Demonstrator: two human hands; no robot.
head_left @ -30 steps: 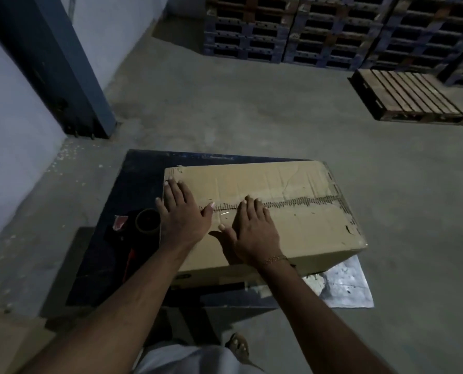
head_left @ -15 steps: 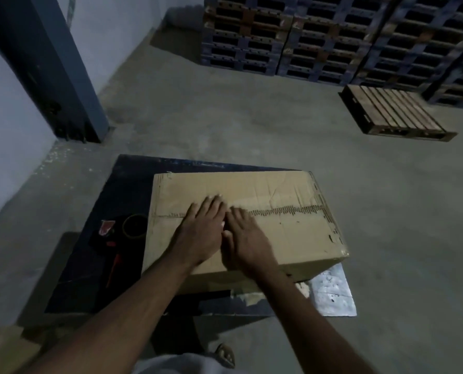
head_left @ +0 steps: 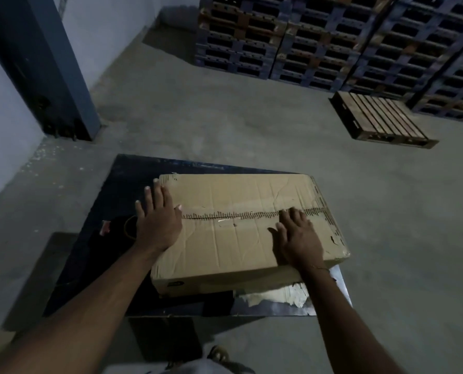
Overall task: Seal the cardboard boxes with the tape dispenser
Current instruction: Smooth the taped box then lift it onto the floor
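Observation:
A flat brown cardboard box [head_left: 241, 238] lies on a dark table [head_left: 95, 247]. Clear tape runs along its centre seam [head_left: 233, 215]. My left hand [head_left: 157, 220] lies flat with fingers spread over the box's left end, at the seam. My right hand [head_left: 297, 236] presses flat on the top near the right end, fingertips on the seam. The tape dispenser [head_left: 119, 228], with a red part and a roll, lies on the table just left of the box, partly hidden behind my left hand.
The table stands on a grey concrete floor. A single wooden pallet [head_left: 381, 120] lies on the floor at the far right, with stacks of blue pallets [head_left: 319, 41] behind it. A dark pillar [head_left: 44, 71] stands at the left wall. Torn paper [head_left: 273, 295] lies under the box's front edge.
My hands were side by side at the middle of the seam; they have slid apart, the left to the box's left end and the right toward the right end.

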